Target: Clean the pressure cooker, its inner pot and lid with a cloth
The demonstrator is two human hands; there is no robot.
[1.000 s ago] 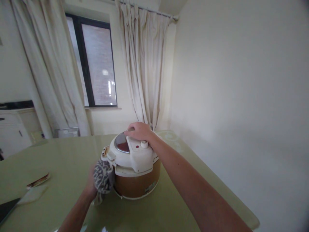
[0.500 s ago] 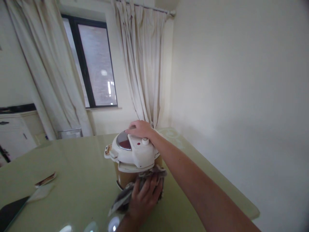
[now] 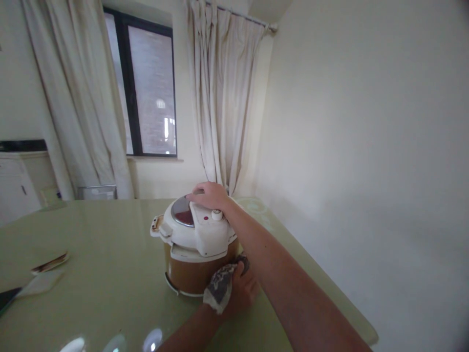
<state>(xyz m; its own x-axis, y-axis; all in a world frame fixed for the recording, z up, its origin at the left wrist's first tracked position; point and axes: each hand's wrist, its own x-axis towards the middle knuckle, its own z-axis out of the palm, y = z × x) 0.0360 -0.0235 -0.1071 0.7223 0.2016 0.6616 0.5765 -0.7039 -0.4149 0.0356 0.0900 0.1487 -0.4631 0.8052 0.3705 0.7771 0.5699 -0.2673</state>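
A pressure cooker point(image 3: 190, 271) with a brown body and a white lid point(image 3: 205, 234) stands on the green table point(image 3: 102, 264). My right hand point(image 3: 208, 194) lies flat on the far side of the lid, fingers spread over it. My left hand point(image 3: 244, 289) is closed on a grey patterned cloth point(image 3: 220, 289) and presses it against the cooker's lower right side, under my right forearm.
At the left table edge lie a flat brown-edged item point(image 3: 50, 262), a pale flat piece point(image 3: 38, 283) and a dark object point(image 3: 7, 298). Behind the table are a dark-framed window point(image 3: 146, 88) between cream curtains point(image 3: 223, 98), a white cabinet point(image 3: 16, 183) and a bare wall on the right.
My left hand carried the cloth from the cooker's left side, across its front, round to its lower right side. My right hand stayed on the lid.
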